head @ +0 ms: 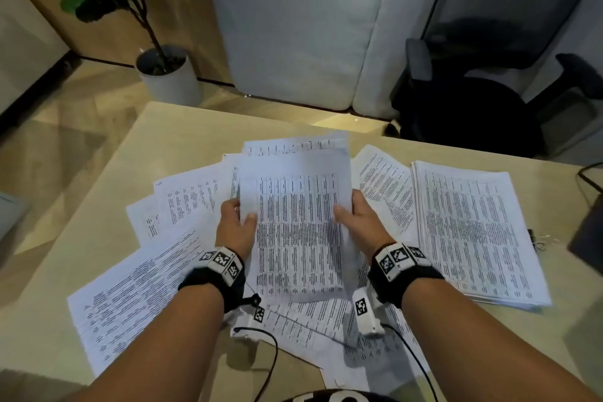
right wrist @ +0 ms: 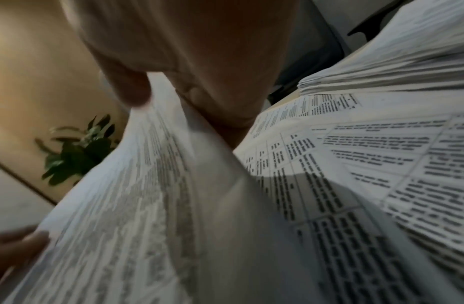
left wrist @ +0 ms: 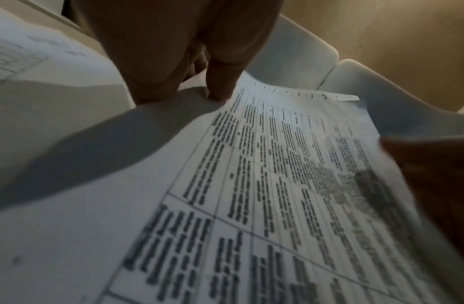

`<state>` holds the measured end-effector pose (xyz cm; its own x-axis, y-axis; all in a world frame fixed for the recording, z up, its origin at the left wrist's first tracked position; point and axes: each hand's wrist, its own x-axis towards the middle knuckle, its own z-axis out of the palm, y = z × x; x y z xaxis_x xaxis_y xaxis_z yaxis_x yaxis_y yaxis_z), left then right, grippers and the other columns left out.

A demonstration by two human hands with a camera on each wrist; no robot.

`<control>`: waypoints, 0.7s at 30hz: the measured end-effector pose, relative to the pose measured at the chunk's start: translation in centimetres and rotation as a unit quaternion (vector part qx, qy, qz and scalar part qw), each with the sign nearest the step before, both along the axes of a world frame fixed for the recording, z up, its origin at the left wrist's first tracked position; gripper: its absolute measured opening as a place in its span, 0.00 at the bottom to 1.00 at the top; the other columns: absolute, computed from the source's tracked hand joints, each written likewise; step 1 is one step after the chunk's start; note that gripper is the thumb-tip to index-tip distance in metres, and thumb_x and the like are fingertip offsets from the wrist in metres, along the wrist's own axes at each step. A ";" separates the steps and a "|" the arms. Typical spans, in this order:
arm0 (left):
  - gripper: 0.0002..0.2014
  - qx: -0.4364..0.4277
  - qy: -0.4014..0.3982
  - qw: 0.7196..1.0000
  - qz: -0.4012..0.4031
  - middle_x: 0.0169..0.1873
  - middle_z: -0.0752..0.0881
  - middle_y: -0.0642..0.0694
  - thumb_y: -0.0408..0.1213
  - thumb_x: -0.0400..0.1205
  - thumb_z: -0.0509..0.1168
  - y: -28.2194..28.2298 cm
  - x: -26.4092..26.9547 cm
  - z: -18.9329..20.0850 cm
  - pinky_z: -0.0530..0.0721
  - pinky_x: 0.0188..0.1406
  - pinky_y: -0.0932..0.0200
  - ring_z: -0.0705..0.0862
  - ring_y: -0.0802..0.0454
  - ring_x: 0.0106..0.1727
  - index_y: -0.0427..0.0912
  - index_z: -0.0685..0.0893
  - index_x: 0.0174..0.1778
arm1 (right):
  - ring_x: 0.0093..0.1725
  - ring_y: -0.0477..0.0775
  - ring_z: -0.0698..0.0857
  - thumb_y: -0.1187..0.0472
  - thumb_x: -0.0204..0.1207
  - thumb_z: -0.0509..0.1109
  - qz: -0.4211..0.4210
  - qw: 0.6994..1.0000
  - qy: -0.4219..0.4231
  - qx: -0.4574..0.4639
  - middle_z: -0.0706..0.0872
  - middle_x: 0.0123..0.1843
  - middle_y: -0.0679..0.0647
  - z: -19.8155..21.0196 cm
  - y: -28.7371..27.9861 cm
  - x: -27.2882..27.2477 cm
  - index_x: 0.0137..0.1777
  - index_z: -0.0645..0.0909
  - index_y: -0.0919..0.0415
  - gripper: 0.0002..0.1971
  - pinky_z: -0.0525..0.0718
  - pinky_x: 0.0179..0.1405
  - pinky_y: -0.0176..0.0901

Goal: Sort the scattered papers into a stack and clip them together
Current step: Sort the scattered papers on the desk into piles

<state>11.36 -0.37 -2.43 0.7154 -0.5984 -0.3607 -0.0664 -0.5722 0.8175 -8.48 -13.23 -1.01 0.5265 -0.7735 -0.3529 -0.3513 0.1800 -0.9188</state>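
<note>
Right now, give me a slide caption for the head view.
Both hands, left hand and right hand, grip a printed sheet above scattered papers, beside a neat stack.

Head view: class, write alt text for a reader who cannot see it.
Both hands, left hand and right hand, hold a printed sheet above scattered papers on a table; a neat stack lies to the right.

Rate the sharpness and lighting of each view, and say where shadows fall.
Head view: dim, soft overall, wide-angle bend at the edges; the table rows on the held sheet show, the words do not. Left wrist view: the left hand is dark and throws a broad shadow across the sheet's blank margin; the print smears. Right wrist view: the right hand and the near sheet blur; the scattered papers beyond read sharper.
</note>
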 end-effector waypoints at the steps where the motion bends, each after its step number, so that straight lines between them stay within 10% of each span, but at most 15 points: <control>1: 0.22 0.014 -0.016 1.000 -0.013 0.63 0.78 0.47 0.33 0.85 0.58 0.2 0.4 -0.3 0.74 0.62 0.55 0.78 0.48 0.60 0.46 0.64 0.76 | 0.56 0.55 0.84 0.60 0.82 0.64 0.013 0.998 0.042 -0.035 0.84 0.56 0.50 -0.4 0.1 0.0 0.65 0.74 0.55 0.12 0.83 0.52 0.45; 6: 0.33 0.206 -0.217 0.952 -0.072 0.75 0.72 0.40 0.21 0.76 0.59 4.3 5.6 -1.6 0.76 0.69 0.42 0.73 0.38 0.73 0.47 0.69 0.78 | 0.45 0.62 0.83 0.69 0.77 0.64 0.010 0.979 0.145 -0.143 0.84 0.43 0.59 -1.9 1.1 -0.3 0.47 0.76 0.61 0.04 0.83 0.41 0.52; 12: 0.46 0.420 -0.206 0.876 -0.118 0.83 0.53 0.48 0.51 0.73 0.71 10.5 10.2 -2.1 0.59 0.74 0.25 0.51 0.37 0.83 0.57 0.49 0.82 | 0.46 0.60 0.84 0.69 0.78 0.63 0.012 0.981 0.144 -0.131 0.84 0.47 0.59 -2.2 1.3 0.0 0.53 0.78 0.61 0.07 0.81 0.38 0.45; 17: 0.58 0.443 -0.245 0.853 -0.130 0.74 0.68 0.41 0.77 0.55 0.68 11.5 9.3 -1.9 0.64 0.71 0.32 0.68 0.37 0.75 0.58 0.55 0.79 | 0.49 0.59 0.84 0.67 0.80 0.61 0.008 0.984 0.144 -0.107 0.84 0.51 0.58 -1.9 1.7 1.0 0.60 0.77 0.60 0.11 0.86 0.43 0.50; 21: 0.42 0.369 -0.185 0.904 -0.114 0.66 0.76 0.39 0.62 0.67 0.74 11.3 9.4 -1.8 0.79 0.62 0.41 0.79 0.36 0.64 0.48 0.66 0.72 | 0.53 0.59 0.85 0.69 0.78 0.62 -0.014 0.991 0.113 -0.064 0.86 0.55 0.58 -1.9 1.5 0.9 0.62 0.79 0.59 0.15 0.87 0.52 0.54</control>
